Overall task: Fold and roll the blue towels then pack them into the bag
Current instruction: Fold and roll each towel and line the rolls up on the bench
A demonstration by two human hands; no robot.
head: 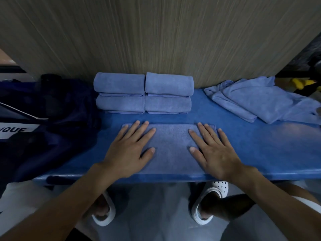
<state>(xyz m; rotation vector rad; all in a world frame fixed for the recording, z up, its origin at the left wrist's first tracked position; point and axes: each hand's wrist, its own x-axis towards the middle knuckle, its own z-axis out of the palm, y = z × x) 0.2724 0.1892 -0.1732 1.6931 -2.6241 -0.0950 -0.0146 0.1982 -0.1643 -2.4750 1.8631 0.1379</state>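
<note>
Towel-folding station in what appears to be a commercial service room: a blue padded bench point(243, 145) against a wood-grain wall panel point(156, 40), four rolled towels point(144, 93) stacked at the back, loose towels point(260, 100) heaped at the right, pale floor point(156, 206) below.

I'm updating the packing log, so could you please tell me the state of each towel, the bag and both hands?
flat towel: folded flat, not yet rolled.
rolled towels: four, stacked two by two, not packed.
loose towels: unfolded, heaped at the right.
bag: slumped at the left; opening not discernible.
left hand: open, pressing the flat towel.
right hand: open, pressing the flat towel.
</note>
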